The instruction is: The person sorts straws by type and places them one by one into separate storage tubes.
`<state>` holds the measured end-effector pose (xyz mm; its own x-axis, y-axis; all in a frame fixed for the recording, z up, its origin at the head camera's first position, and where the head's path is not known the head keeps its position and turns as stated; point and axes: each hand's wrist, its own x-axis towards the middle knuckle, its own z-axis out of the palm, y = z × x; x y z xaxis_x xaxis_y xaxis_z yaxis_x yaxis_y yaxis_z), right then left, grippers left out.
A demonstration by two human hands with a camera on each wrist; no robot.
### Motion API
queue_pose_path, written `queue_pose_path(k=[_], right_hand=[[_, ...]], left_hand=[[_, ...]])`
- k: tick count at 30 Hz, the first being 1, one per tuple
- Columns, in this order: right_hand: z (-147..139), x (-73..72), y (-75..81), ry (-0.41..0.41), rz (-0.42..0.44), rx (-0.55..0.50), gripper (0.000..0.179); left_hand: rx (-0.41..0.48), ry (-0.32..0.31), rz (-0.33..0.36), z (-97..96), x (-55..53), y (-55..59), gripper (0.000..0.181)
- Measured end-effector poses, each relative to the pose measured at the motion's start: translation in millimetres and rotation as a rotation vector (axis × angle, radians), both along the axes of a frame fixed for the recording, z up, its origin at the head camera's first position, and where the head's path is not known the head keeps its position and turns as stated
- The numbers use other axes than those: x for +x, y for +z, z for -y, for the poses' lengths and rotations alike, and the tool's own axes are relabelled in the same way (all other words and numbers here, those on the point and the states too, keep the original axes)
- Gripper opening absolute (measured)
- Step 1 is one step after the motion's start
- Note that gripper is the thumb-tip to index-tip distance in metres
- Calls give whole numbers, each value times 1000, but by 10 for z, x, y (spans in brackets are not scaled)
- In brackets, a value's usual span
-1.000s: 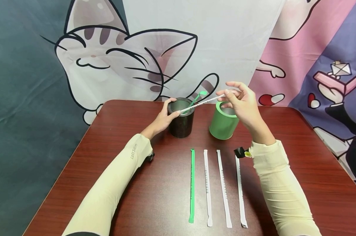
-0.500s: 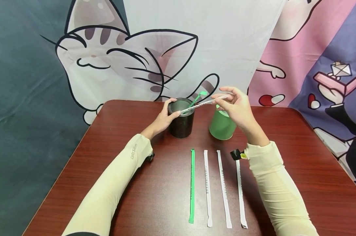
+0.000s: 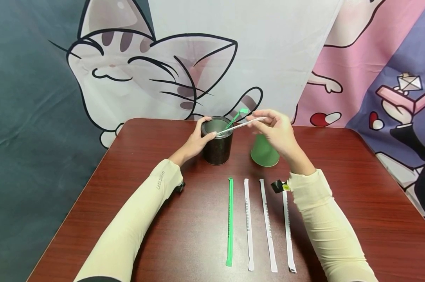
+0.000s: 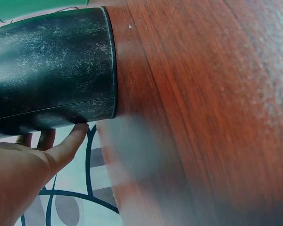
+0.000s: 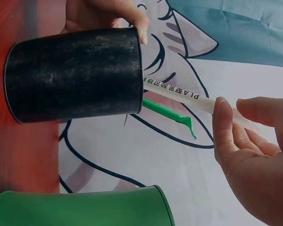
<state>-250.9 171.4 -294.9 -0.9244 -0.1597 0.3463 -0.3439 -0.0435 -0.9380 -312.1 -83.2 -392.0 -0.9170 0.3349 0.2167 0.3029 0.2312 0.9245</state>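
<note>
My left hand [image 3: 194,144] grips the black canister [image 3: 217,150], its thumb at the near rim and its fingers round the far left side. The left wrist view shows those fingers against the canister's wall. A white paper-wrapped straw [image 5: 181,92] slants out of the canister's mouth, its lower end hidden inside. Near its upper end, my right hand [image 3: 278,132] pinches it between thumb and fingers. Also leaning out of the canister is a green wrapped straw [image 5: 166,111] with a bent tip.
Right of the black canister stands a green canister [image 3: 264,152], partly behind my right hand. Nearer on the brown table [image 3: 184,235] lie another green straw [image 3: 230,223] and several white straws [image 3: 248,225] side by side. A printed cat cloth [image 3: 128,94] hangs behind.
My right hand has moved left and down, and the white straw has gone lower into the black canister. My left hand keeps its place on the canister.
</note>
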Motion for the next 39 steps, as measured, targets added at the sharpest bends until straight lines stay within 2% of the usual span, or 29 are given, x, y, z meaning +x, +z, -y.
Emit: queue_pose_path(k=[5,11,17,25,29,35,37,39], right_hand=[[21,-19,-19,-14,-2,39,27],[54,-40,-48,12,-21,16,26],[98,-52,-80,40,-43,49,23],[167,-43,-115,44,-19,67,26],[164,-37,-154,32,-6,78,29],[133,-27,-211,5,-3,146,33],[134,-12,-223,-24,9,196,32],[143,10,-237,-69,36,252,29]], left_hand=[[0,4,3,-3,1,5,54],[-2,3,-2,-6,-15,-2,54],[-3,-12,12,1,-15,2,54],[18,-39,31,-2,173,230,58],[20,-39,28,-10,199,225,58],[18,-29,34,-3,71,68,58],[11,-22,32,2,9,21,58],[11,-22,29,5,-17,25,57]])
